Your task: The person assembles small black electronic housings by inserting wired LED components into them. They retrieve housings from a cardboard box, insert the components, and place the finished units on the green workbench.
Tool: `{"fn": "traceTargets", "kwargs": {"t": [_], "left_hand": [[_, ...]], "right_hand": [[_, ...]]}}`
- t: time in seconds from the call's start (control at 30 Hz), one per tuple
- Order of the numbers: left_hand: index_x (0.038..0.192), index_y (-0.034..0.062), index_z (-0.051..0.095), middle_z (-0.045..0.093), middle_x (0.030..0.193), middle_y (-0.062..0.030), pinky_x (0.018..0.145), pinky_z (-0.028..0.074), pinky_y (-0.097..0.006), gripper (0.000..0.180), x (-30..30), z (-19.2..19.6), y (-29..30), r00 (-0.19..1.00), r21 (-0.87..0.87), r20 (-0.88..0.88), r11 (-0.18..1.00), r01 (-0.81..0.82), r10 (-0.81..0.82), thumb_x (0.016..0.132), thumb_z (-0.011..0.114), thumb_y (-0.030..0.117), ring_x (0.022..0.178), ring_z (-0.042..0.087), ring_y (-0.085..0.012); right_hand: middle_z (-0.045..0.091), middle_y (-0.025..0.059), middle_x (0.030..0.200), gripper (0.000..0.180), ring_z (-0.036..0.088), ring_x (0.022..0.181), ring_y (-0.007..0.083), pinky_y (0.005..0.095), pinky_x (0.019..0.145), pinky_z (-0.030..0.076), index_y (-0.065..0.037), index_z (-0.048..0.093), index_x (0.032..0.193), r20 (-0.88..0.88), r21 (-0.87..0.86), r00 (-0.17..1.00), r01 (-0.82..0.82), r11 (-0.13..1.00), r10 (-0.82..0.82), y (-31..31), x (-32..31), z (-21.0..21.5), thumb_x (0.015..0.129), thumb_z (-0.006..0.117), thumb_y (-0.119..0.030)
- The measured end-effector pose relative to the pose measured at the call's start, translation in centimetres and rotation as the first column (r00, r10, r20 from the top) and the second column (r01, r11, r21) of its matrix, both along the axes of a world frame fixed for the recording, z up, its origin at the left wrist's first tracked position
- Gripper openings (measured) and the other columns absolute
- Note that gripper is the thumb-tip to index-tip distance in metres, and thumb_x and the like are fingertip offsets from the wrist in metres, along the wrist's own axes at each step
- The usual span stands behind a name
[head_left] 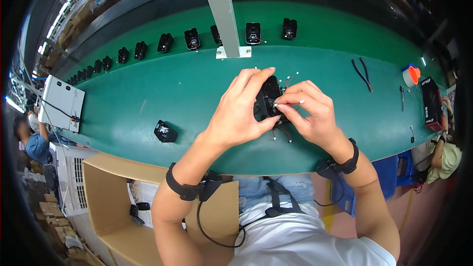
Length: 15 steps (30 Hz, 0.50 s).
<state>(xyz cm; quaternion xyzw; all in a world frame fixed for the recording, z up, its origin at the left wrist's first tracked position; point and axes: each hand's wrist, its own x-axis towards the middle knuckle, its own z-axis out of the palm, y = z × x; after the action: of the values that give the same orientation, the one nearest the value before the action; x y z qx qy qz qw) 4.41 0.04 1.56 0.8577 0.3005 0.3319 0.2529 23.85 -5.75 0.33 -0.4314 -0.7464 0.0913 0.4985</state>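
Note:
Over the green bench [197, 88], my left hand [237, 111] is closed around a black plastic housing [269, 92], fingers at its far end and thumb at its near end. My right hand [314, 111] pinches a small white connector [277, 105] against the housing's open side, and a short red wire shows at its fingers. Thin wires with white plugs [289, 141] stick out around the housing. How far the connector sits in the housing is hidden by my fingertips. Left of my left forearm lies a similar black housing [165, 132].
Black housings [192, 39] stand in a row on the far green belt, behind a metal post [224, 15]. Right are black pliers [363, 75], an orange-white tape roll [411, 75] and a black box [431, 103]. A white machine [61, 103] stands left, a cardboard box [111, 197] below.

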Motion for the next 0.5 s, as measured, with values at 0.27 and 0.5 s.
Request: {"fn": "traceTargets", "kwargs": {"t": [0.27, 0.5], "left_hand": [[0.143, 0.0048, 0.043, 0.060, 0.121, -0.0174, 0.092, 0.051, -0.044, 0.092, 0.18, 0.46, -0.40, 0.989, 0.121, -0.136, 0.990, 0.072, -0.055, 0.062, 0.087, 0.011, 0.107, 0.059, -0.0382], [0.139, 0.0054, 0.050, 0.064, 0.122, -0.0153, 0.086, 0.054, -0.039, 0.088, 0.75, 0.36, -0.81, 0.998, -0.011, -0.037, 0.999, 0.052, -0.053, 0.061, 0.090, 0.015, 0.104, 0.065, -0.0320]], "right_hand": [[0.064, 0.0068, 0.084, 0.016, 0.058, 0.075, 0.0258, 0.0358, 0.066, 0.049, -0.005, 0.068, 0.086, 0.179, 0.058, 0.984, 0.013, 0.998, -0.023, -0.22, 0.41, -0.12, 0.074, 0.077, -0.002], [0.064, 0.0076, 0.094, 0.012, 0.059, 0.084, 0.0253, 0.0360, 0.071, 0.050, -0.005, 0.072, 0.086, 0.015, -0.143, 0.998, -0.057, 0.988, 0.060, -0.54, 1.04, -0.05, 0.075, 0.076, -0.003]]}}
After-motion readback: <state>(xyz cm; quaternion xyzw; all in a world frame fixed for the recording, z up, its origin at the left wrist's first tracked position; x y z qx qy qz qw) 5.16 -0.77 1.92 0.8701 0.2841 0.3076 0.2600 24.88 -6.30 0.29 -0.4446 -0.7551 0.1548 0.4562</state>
